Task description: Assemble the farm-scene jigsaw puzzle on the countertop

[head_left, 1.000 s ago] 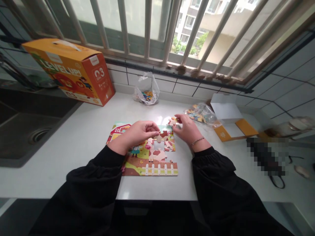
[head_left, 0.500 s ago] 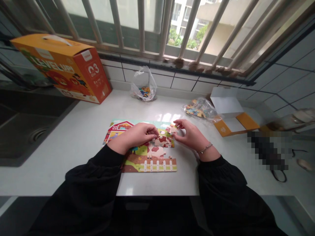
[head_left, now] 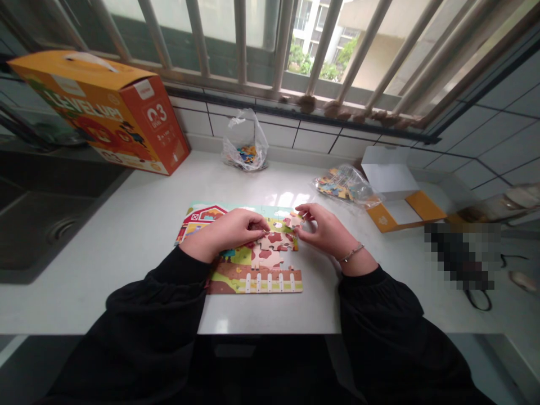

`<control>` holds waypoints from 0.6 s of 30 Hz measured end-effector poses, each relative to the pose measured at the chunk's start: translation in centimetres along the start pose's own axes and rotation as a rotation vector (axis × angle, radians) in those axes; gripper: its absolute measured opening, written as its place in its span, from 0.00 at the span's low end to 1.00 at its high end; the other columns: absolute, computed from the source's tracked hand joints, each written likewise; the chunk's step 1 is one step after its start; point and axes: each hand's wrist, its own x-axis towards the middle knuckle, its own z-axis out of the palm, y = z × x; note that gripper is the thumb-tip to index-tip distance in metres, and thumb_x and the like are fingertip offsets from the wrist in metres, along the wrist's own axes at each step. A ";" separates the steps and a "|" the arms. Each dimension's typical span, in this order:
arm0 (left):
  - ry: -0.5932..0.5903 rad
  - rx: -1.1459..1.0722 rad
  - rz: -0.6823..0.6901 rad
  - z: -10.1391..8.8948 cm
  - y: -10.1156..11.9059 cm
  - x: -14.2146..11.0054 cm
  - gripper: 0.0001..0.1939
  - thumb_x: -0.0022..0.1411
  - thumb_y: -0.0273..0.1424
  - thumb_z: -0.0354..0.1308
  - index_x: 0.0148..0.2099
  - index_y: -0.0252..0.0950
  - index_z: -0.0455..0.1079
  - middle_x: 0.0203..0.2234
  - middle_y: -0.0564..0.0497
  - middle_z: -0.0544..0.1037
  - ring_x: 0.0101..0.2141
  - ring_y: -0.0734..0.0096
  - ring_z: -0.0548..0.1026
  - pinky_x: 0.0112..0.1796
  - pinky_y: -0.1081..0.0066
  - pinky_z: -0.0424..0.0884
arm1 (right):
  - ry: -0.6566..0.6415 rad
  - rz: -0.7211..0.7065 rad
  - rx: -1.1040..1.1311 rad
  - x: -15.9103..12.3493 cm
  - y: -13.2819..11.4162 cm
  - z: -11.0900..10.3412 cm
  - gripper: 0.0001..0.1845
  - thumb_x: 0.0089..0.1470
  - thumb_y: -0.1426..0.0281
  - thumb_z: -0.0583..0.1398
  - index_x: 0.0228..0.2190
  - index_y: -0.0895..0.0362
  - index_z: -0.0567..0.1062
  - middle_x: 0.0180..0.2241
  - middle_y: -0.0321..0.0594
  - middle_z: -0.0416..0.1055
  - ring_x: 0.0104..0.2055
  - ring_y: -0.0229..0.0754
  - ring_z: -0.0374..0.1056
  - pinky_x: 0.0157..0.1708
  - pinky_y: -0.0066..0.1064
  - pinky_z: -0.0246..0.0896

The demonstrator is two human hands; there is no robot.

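Observation:
A farm jigsaw puzzle (head_left: 253,281) lies on the white counter, showing a red barn, cow parts and a white fence. My right hand (head_left: 320,228) is at its upper right edge, thumb and fingers pinching a small cream and brown puzzle piece (head_left: 294,220). Over the middle of the puzzle rests my left hand (head_left: 240,229), fingers curled with thumb and fingertips close together beside the brown-patched cow piece (head_left: 276,241). What those fingers grip, if anything, is hidden. A gap shows in the puzzle's right side, below that cow piece.
Behind the puzzle stand a clear bag of pieces (head_left: 248,149) and a second bag (head_left: 341,184) lying flat. An open orange and white box (head_left: 390,216) sits at the right, a large orange carton (head_left: 156,129) at the left beside the sink (head_left: 37,225). Window bars rise behind.
My left hand has shifted slightly left, uncovering a little more of the cow piece. My right hand keeps its pinch at nearly the same spot. The view has tilted very slightly.

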 end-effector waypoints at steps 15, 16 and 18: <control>0.056 0.077 -0.011 0.1 0.1 0.0 0.12 0.69 0.39 0.65 0.44 0.37 0.83 0.32 0.49 0.84 0.32 0.65 0.78 0.32 0.69 0.66 | 0.003 -0.089 0.021 -0.3 -0.3 -0.5 0.25 0.60 0.66 0.69 0.57 0.53 0.73 0.51 0.46 0.78 0.49 0.50 0.77 0.51 0.46 0.76; 0.064 0.086 0.007 0.1 0.1 0.0 0.13 0.69 0.41 0.65 0.45 0.37 0.83 0.33 0.50 0.83 0.33 0.65 0.78 0.33 0.68 0.66 | -0.005 -0.092 0.028 -0.3 -0.4 -0.6 0.25 0.60 0.66 0.69 0.57 0.53 0.73 0.50 0.46 0.78 0.48 0.49 0.77 0.51 0.45 0.76; 0.081 0.122 0.057 0.2 0.1 0.1 0.14 0.69 0.43 0.67 0.46 0.38 0.84 0.33 0.50 0.82 0.34 0.65 0.77 0.34 0.68 0.65 | -0.041 -0.097 0.047 -0.4 -0.8 -0.9 0.25 0.60 0.66 0.70 0.57 0.52 0.74 0.50 0.46 0.78 0.48 0.49 0.77 0.51 0.45 0.76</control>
